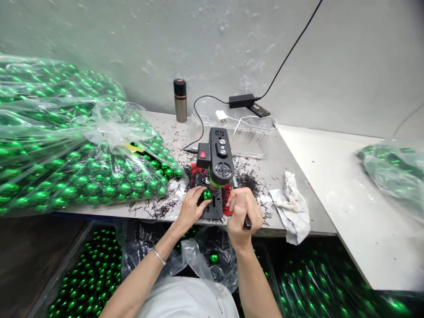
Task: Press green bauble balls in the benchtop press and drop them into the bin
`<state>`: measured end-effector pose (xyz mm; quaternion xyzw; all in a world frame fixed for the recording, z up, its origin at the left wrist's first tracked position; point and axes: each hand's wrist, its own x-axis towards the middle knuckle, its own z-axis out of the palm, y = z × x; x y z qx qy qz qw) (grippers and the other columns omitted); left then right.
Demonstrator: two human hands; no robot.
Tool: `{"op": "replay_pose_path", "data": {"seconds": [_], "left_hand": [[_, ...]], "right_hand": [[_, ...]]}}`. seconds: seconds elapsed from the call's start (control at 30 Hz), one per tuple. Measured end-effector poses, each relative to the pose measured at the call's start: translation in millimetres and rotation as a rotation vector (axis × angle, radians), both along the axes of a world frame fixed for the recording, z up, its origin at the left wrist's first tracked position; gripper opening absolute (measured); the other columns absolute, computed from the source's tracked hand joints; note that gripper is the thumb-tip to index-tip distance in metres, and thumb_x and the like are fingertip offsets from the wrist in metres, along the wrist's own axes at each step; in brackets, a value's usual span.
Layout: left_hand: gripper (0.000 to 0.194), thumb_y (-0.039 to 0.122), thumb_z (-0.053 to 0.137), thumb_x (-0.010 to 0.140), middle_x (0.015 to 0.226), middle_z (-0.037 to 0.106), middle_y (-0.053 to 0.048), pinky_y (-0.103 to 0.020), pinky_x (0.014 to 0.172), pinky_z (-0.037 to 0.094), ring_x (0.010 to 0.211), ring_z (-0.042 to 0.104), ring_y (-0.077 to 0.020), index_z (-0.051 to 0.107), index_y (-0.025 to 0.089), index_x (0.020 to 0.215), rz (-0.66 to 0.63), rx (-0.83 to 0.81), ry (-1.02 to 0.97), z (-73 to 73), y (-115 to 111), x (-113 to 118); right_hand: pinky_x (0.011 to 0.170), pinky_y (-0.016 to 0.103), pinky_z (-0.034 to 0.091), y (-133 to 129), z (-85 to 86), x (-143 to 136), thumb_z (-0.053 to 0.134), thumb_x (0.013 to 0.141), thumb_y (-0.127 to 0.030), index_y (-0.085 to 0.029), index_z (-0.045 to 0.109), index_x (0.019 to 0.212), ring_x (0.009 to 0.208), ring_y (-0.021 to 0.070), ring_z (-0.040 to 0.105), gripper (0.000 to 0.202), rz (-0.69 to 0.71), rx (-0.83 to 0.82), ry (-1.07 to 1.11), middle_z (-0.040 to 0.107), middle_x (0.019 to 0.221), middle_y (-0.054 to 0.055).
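My left hand (pixel 193 206) pinches a shiny green ball (pixel 207 194) between thumb and fingers, under the head of a small black bench machine (pixel 220 154). The machine has round vents, knobs and a red switch on top, and a slotted black base plate (pixel 212 212). To its right, my right hand (pixel 244 214) is closed in a fist around a black lever handle (pixel 247 223), whose end pokes out below the fist. Part of the ball is hidden by my fingers. Whether the machine's head touches the ball I cannot tell.
A big clear bag of green balls (pixel 73 176) fills the table's left. Small black bits (pixel 247 181) lie scattered around the machine. Behind stand a flask (pixel 180 101) and a power adapter (pixel 241 100); a crumpled cloth (pixel 293 207) hangs over the front edge. More balls (pixel 89 269) lie below.
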<state>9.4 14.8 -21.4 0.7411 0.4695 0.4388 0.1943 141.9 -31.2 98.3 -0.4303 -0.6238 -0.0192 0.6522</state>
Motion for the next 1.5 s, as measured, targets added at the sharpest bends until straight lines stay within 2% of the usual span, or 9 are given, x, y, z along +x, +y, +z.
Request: {"op": "replay_pose_path", "data": {"seconds": [0.27,0.53,0.9,1.2,1.3,1.5], "left_hand": [[0.031,0.034,0.068,0.092,0.117,0.074,-0.011,-0.044,0.095,0.054,0.109,0.068,-0.0261,0.067,0.021,0.121,-0.059,0.044,0.041,-1.2,1,-4],[0.030,0.034,0.070,0.090,0.111,0.076,-0.009,-0.044,0.095,0.052,0.107,0.067,-0.0256,0.072,0.024,0.119,-0.066,-0.003,0.005,-2.3,-1,-3],[0.028,0.032,0.067,0.091,0.111,0.074,-0.010,-0.046,0.096,0.053,0.107,0.065,-0.0263,0.070,0.021,0.117,-0.030,-0.020,-0.049,-6.7,-1,-1],[0.032,0.030,0.068,0.091,0.114,0.073,-0.011,-0.048,0.099,0.051,0.111,0.064,-0.0274,0.068,0.021,0.121,-0.115,-0.017,-0.022,-7.0,1,-5],[0.032,0.031,0.068,0.092,0.113,0.073,-0.012,-0.048,0.098,0.051,0.111,0.064,-0.0276,0.068,0.020,0.122,-0.115,0.003,-0.023,-6.9,1,-5],[0.032,0.031,0.068,0.091,0.110,0.074,-0.012,-0.047,0.096,0.052,0.108,0.065,-0.0274,0.068,0.020,0.121,-0.118,0.019,-0.037,-8.3,1,-4]], "right_hand": [[0.057,0.026,0.040,-1,-5.2,0,0.044,0.095,-0.008,-0.022,0.043,0.067,0.064,0.0118,0.052,0.031,0.011,0.029,0.003,0.048,0.063,-0.003],[0.057,0.026,0.042,-2,-13.3,0,0.044,0.094,-0.008,-0.021,0.044,0.068,0.064,0.0121,0.053,0.029,0.016,0.025,0.014,0.047,0.063,-0.003],[0.057,0.028,0.042,-4,-27.1,1,0.043,0.094,-0.013,-0.021,0.046,0.068,0.062,0.0129,0.052,0.027,0.029,0.018,0.022,0.050,0.065,-0.001],[0.060,0.032,0.045,-4,-32.1,1,0.042,0.093,-0.013,-0.022,0.046,0.068,0.061,0.0137,0.053,0.027,-0.014,0.027,0.009,0.052,0.066,-0.001],[0.064,0.033,0.047,-2,-42.1,1,0.040,0.094,-0.014,-0.022,0.046,0.068,0.060,0.0132,0.053,0.028,-0.018,0.050,0.003,0.052,0.066,-0.001],[0.072,0.038,0.053,4,-77.0,0,0.034,0.097,-0.019,-0.022,0.043,0.068,0.058,0.0117,0.057,0.031,-0.061,0.114,-0.025,0.054,0.069,-0.002]]}}
